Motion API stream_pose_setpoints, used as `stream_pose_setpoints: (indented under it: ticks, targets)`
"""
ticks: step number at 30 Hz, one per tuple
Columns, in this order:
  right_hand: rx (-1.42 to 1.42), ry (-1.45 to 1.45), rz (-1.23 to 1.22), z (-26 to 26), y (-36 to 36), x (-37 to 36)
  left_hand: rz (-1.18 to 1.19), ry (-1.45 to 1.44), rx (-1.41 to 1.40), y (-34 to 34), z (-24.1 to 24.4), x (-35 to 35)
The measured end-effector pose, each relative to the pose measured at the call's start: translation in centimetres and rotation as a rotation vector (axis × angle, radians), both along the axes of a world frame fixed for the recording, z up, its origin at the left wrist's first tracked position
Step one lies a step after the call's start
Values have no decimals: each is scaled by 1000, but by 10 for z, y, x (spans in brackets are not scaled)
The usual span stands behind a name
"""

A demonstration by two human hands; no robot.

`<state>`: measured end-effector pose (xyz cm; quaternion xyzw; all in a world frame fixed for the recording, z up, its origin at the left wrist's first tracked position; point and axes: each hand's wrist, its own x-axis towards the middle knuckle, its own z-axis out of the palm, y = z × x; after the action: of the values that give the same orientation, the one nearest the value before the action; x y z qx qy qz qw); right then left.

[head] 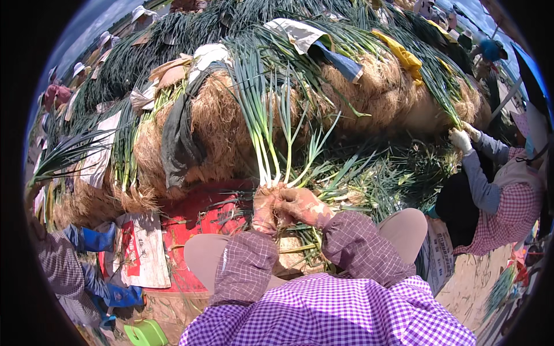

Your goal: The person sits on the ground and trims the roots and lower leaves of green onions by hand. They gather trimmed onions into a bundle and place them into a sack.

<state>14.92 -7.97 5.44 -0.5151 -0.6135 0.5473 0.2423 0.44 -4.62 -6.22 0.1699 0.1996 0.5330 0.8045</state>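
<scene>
Together, my gloved hands hold a small bunch of green onions (269,149) by its root end, in front of my knees. My left hand (265,212) is wrapped around the roots. Against it presses my right hand (303,206), its bent fingers at the roots. The white stalks fan upward from the hands, and their long green leaves lean towards the heap behind. Some stalks on the right splay away from the others. Most of the roots are hidden by the gloves.
A long heap of green onions with tan roots (216,116) rises ahead, partly covered by cloths. Loose leaves (389,186) litter the ground at right. A red sheet (203,220) lies at left. Co-workers sit on both sides; gloved hands (461,139) at right hold onions. A green plastic object (146,333) lies lower left.
</scene>
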Motion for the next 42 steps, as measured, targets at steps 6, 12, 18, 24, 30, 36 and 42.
stream_pose_setpoints:
  ticks: [6, 12, 18, 24, 30, 36, 42]
  targets:
    - [-212, -180, 275, -53, -43, 39, 51, 8, -54, 8, -4, -12]
    - [-448, 442, -291, -67, -17, 45, -62, -202, -115, 2, -10, -22]
    - [-222, 1092, -725, -63, 15, 24, -135, 25, -9, -1, 29, -1]
    - [89, 76, -555, -28, 39, 34, 19, 296, 171, -2, 13, -13]
    - [24, 41, -387, -10, 71, 2, -108, 87, 188, -8, 34, 14]
    - [-92, 308, -617, -23, 58, 25, -119, 136, -60, -5, 29, -4]
    - [-40, 264, -482, -52, 51, 2, -175, 33, 75, -11, 36, -1]
